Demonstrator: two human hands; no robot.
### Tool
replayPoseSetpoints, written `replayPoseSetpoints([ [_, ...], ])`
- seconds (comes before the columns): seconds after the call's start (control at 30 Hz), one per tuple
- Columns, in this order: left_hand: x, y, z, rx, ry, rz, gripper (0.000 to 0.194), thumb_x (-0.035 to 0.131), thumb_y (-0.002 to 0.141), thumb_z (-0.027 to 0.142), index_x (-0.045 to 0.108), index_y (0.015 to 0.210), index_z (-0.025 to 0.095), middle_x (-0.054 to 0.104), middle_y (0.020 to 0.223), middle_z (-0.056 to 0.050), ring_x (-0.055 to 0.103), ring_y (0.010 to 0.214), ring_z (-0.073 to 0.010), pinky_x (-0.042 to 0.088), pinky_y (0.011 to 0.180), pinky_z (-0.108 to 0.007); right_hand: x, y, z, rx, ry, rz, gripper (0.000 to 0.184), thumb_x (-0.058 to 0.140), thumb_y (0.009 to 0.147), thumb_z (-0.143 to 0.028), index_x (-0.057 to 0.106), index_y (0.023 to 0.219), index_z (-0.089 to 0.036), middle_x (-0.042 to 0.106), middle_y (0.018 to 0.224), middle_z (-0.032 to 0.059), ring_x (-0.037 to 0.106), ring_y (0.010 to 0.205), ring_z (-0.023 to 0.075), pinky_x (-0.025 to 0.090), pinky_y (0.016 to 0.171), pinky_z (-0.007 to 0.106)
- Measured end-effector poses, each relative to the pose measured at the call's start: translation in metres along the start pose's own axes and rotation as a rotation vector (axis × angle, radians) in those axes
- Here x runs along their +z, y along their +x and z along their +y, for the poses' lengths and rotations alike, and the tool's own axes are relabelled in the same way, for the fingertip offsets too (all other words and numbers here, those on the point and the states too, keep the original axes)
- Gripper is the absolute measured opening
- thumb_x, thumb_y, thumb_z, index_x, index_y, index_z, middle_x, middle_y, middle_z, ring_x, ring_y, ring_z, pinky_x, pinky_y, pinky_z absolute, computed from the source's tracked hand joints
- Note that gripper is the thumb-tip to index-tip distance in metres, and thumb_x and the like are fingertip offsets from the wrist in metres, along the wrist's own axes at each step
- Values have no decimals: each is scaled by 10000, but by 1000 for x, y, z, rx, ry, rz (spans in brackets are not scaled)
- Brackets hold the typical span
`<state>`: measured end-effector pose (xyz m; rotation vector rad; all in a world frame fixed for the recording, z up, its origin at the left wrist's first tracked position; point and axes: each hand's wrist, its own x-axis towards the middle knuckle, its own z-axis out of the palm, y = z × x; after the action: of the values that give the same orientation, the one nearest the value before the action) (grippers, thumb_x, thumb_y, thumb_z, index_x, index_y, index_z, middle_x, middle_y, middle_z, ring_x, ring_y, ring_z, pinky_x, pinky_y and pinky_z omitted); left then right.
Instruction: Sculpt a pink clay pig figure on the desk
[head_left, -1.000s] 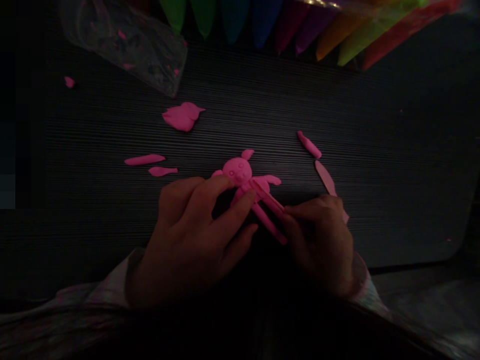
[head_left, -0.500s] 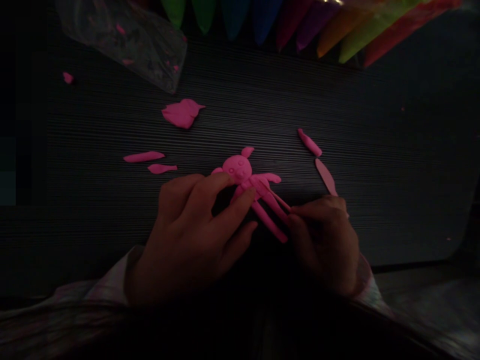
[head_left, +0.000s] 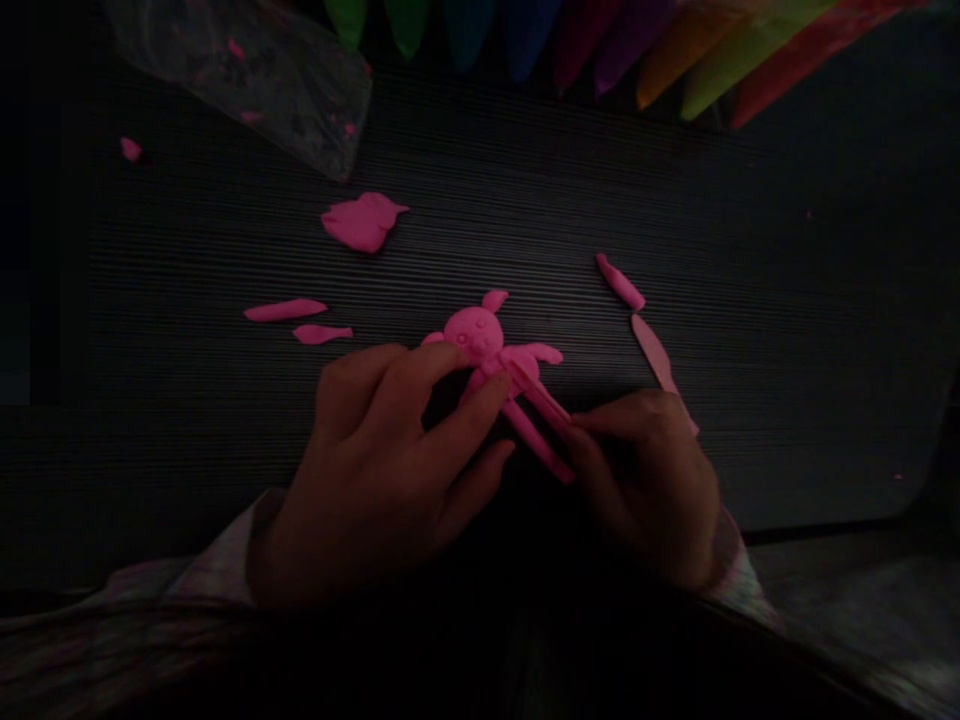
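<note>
A pink clay figure with a round head, ears, arms and long legs lies on the dark table. My left hand curls over its left side, fingertips holding it at the head and body; part of the figure is hidden beneath. In a pinch, my right hand grips a thin pink modelling tool, whose tip rests against the figure's body. Beside that hand lies a pink modelling knife, with a small clay roll just above it.
A flat pink clay lump and two slim clay strips lie left of the figure. A clear plastic bag with pink scraps is at upper left. Several coloured clay packs line the far side. A clay crumb sits far left.
My right hand has shifted slightly left, and the tool lies lower along the figure's body and leg. More of the knife's handle shows. My left hand stays in place.
</note>
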<state>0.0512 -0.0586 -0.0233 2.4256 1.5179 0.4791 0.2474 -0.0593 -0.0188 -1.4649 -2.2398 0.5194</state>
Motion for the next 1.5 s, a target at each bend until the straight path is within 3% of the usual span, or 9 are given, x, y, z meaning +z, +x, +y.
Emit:
replayPoseSetpoints([
  [0.33,-2,0,0,12,-8,45,298,573,739,298,582,1025,217,561,1046,-68,505,928,-233,379,815,-386,1,-3,0,61,129,77,144,520,759,-91,488,839,-207,529,689,11,486,640,154,388,569,318],
  [0.63,-6,1,-1,53,-6,96,185,595,727,266,603,900,200,603,901,-32,515,833,-199,411,770,-356,4,0,-7,-36,-44,-9,67,512,781,-123,509,815,-181,535,663,3,474,638,142,370,614,312],
  [0.9,-7,2,-1,64,-43,75,193,597,722,255,612,900,182,648,892,-35,518,818,-217,427,735,-383,6,1,-8,-7,-134,-31,64,490,795,-154,535,755,-174,525,614,3,454,613,149,350,613,319],
  [1.3,-5,2,-1,75,-50,58,200,597,715,243,609,904,181,640,896,-41,526,839,-218,445,739,-381,7,1,-10,48,-174,-34,87,459,804,-181,528,750,-183,530,610,-3,452,613,146,339,615,319],
  [1.5,-5,1,-2,83,-53,42,214,592,719,246,603,922,181,633,915,-49,525,850,-226,445,744,-388,7,2,-11,-1,-115,-8,66,482,786,-144,522,755,-187,520,610,4,451,609,156,345,614,331],
])
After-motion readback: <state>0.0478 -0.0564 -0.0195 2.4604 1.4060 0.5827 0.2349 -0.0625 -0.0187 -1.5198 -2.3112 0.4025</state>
